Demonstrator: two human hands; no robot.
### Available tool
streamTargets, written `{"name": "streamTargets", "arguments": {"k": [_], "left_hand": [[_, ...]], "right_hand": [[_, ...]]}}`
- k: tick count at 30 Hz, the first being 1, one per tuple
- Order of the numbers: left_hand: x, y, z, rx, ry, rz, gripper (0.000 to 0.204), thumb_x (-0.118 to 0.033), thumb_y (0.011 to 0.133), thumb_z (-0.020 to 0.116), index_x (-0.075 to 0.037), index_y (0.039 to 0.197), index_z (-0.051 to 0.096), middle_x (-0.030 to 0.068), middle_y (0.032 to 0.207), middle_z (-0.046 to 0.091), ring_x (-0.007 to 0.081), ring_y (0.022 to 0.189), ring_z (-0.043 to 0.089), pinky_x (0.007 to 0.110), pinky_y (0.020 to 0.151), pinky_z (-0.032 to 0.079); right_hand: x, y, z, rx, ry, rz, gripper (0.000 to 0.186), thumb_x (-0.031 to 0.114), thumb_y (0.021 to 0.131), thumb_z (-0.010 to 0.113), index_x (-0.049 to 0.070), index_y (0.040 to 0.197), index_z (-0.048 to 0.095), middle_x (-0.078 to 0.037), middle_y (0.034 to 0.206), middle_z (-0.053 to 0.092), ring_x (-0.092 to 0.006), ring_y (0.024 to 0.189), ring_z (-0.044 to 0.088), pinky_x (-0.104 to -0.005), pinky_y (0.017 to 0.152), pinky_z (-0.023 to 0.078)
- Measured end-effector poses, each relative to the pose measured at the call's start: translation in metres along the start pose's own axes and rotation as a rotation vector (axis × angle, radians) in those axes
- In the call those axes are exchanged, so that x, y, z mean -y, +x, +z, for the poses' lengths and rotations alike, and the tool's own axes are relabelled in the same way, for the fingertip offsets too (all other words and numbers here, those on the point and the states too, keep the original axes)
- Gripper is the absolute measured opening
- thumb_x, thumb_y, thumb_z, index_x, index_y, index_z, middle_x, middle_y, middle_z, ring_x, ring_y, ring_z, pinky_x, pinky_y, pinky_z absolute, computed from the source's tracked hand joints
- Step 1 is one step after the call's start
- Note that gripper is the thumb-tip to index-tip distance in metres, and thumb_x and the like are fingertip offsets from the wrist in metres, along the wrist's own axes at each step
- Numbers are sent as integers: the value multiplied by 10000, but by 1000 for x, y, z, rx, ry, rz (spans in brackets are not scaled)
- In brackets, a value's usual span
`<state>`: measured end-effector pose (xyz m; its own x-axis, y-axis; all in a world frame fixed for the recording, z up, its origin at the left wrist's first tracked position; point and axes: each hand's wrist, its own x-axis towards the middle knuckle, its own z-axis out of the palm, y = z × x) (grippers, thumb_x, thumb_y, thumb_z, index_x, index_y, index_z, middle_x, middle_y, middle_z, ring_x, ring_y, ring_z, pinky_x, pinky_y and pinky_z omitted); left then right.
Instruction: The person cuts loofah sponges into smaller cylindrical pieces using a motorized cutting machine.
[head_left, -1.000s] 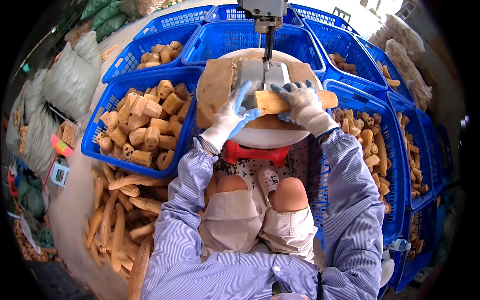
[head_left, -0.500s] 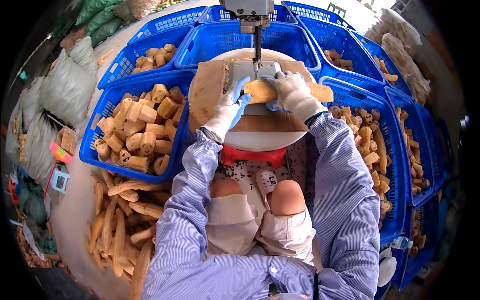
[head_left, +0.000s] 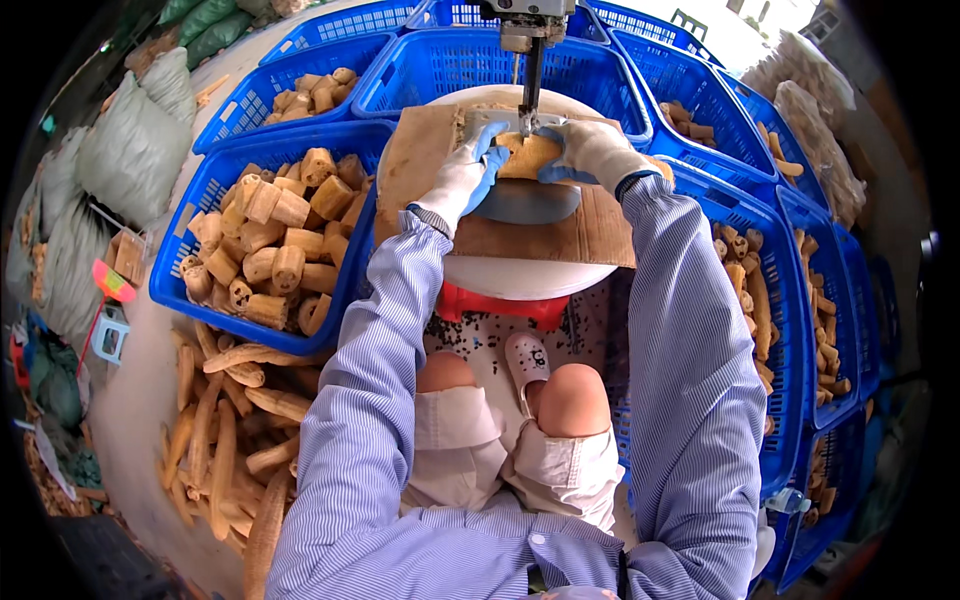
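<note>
My left hand [head_left: 468, 172], in a white glove with blue fingers, grips the left end of a tan dried loofah length [head_left: 525, 157]. My right hand [head_left: 593, 153], gloved alike, is closed around the right part of the same piece. The loofah lies crosswise under the dark vertical bar [head_left: 530, 80] of the machine head [head_left: 530, 25], over a metal plate [head_left: 525, 203] on a cardboard-topped board [head_left: 530, 240]. Where exactly the blade meets the piece is too small to tell.
Blue baskets [head_left: 400, 70] surround the stand, several holding loofah pieces [head_left: 290, 208]. Whole loofahs [head_left: 215, 440] are piled at lower left, with filled sacks [head_left: 130, 150] beyond. My bare knees [head_left: 572, 395] are below the red base [head_left: 505, 305].
Both hands have moved forward, away from my body, carrying the loofah from lower on the board up under the machine's bar; the front part of the metal plate now shows below it.
</note>
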<state>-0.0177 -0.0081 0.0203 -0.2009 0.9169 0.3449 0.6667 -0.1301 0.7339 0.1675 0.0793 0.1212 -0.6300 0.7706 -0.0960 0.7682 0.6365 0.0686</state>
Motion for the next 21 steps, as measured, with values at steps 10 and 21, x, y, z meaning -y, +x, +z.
{"name": "streamTargets", "arguments": {"k": [10,21], "left_hand": [[-8,-9,1,-246,-231,-252,481,-453,1016,513,-206,1427,493,154,1159,655,242,1060,642,360,915,502],[-163,-145,166,400,-1497,-355,578,-421,1019,567,-125,1490,411,53,1296,556,168,1073,627,307,870,551]], "right_hand": [[-29,14,18,-34,253,-80,623,556,720,780,193,1222,714,-122,954,737,-255,906,713,-348,862,552],[-163,-216,-63,238,649,140,721,474,785,729,69,1366,598,-137,1181,696,-240,990,689,-325,931,520]]}}
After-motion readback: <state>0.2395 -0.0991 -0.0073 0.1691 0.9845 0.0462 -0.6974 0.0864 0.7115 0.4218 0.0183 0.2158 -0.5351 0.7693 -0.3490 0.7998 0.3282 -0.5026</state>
